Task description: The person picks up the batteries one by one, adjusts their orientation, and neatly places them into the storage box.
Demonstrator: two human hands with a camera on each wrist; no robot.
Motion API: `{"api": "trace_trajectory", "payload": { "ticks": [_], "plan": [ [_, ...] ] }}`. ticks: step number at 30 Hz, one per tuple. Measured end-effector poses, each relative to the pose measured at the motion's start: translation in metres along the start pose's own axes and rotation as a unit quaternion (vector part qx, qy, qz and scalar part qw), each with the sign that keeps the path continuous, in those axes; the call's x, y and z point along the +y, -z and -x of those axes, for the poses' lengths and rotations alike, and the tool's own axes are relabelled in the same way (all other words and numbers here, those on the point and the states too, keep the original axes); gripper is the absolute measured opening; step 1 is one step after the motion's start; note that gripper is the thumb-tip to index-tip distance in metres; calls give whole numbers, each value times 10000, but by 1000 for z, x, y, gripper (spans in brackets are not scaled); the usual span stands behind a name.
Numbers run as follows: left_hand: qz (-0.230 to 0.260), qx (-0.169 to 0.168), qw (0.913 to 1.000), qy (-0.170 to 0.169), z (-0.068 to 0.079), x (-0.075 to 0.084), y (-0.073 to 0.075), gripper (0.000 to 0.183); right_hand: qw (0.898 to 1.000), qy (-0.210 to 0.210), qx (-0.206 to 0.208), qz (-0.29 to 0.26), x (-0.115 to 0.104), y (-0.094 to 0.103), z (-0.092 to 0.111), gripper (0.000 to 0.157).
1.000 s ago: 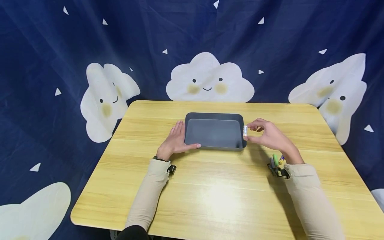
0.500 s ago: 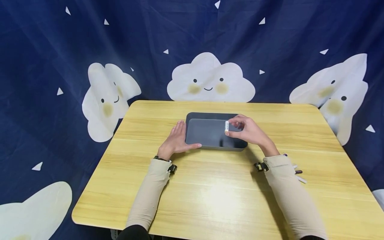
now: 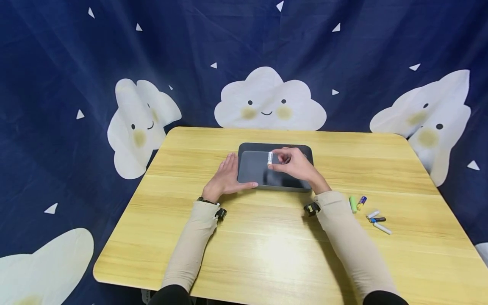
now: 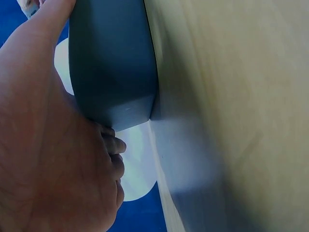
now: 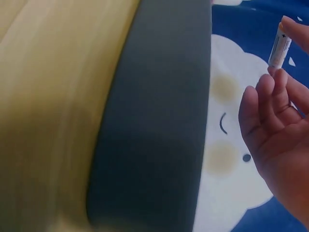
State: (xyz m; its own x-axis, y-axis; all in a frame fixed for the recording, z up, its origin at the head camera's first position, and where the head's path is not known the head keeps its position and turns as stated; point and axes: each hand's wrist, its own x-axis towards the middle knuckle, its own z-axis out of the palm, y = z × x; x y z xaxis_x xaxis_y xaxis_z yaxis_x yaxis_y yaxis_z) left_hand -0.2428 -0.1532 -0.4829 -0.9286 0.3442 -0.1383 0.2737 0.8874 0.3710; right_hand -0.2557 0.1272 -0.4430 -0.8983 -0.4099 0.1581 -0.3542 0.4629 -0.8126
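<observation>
A plus sign is legible near one end of the white battery [image 5: 279, 47] in the right wrist view; the rest of its printing is too small and blurred to read. Lettering on the loose batteries cannot be made out either: a green battery [image 3: 353, 204] and a blue-and-yellow battery [image 3: 361, 203] lie side by side, with a white-grey battery [image 3: 372, 214], a dark battery [image 3: 378, 220] with a blue end, and a pale battery [image 3: 382, 228] grouped near them on the counter [image 3: 267, 241].

The right hand [image 3: 298, 166] pinches the white battery end to end, its grip narrow, index finger above and thumb below, over the middle of the dark grey tray [image 3: 249, 163]. This hand and forearm hide part of the tray's right side, and the right wrist view cuts the hand off at its edge. The left hand [image 3: 225, 180] rests at the tray's near left corner, grip wide and holding nothing, fingers straight along the side and thumb along the near wall; its thumb tip runs out of the left wrist view.

One second ago the white battery was at the tray's right edge; it is now farther left. The right sleeve [image 3: 348, 241] has moved too, uncovering all five loose batteries. The left hand keeps its place.
</observation>
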Motion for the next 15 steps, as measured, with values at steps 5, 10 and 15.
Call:
{"api": "trace_trajectory", "payload": {
  "ticks": [5,10,15],
  "plan": [
    [-20,16,10000,-9,0,0,1,138,9999,-96,-82,-80,-2,-13,-10,50],
    [-16,-11,10000,1,0,-1,1,138,9996,-119,-92,-249,-2,-25,-21,52],
    [-11,-93,10000,5,-3,-2,0,140,9987,-183,-28,-474,-1,-35,-30,53]
  ]
}}
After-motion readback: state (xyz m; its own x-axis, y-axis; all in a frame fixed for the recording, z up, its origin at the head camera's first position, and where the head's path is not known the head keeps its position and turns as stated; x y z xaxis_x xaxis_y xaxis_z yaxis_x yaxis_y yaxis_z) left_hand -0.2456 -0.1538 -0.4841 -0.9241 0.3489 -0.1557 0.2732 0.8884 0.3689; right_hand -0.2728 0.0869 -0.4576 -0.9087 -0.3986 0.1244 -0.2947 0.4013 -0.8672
